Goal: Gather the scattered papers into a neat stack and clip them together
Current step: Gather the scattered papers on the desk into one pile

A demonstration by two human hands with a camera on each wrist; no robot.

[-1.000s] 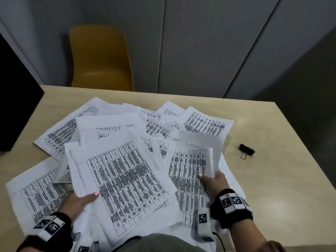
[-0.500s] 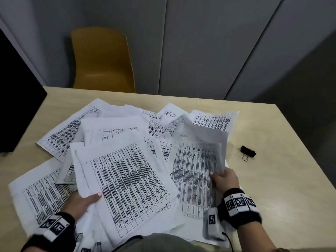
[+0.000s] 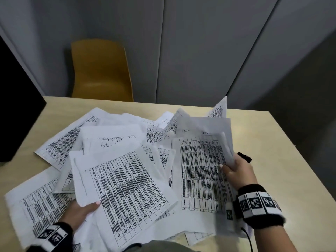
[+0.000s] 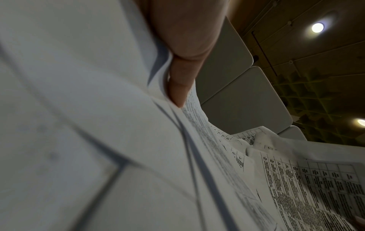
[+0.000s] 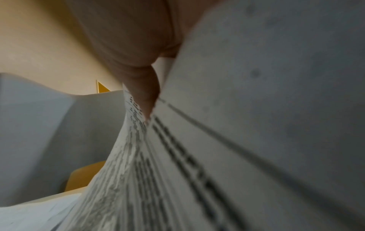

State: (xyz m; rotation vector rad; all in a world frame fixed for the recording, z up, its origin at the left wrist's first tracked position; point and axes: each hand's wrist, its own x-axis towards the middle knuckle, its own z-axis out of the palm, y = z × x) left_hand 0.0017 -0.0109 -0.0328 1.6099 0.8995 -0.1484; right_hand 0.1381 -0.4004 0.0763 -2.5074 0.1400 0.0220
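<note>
On the desk, papers lie scattered; gathering is under way. Sheaves are pinched by left hand and right hand. Squaring is needed before the clip beside it.

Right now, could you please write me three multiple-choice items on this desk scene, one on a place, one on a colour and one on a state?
1. Where is the binder clip?
A. on the table just beyond the right hand
B. on the chair
C. in the left hand

2. What colour is the chair?
A. blue
B. yellow
C. white

3. What is the right hand doing?
A. resting flat on the bare table
B. gripping the clip
C. holding lifted papers by their edge

Answers:
1 A, the clip lies on the table beyond that hand.
2 B, its seat shell is yellow.
3 C, the thumb lies on the raised papers.
</note>
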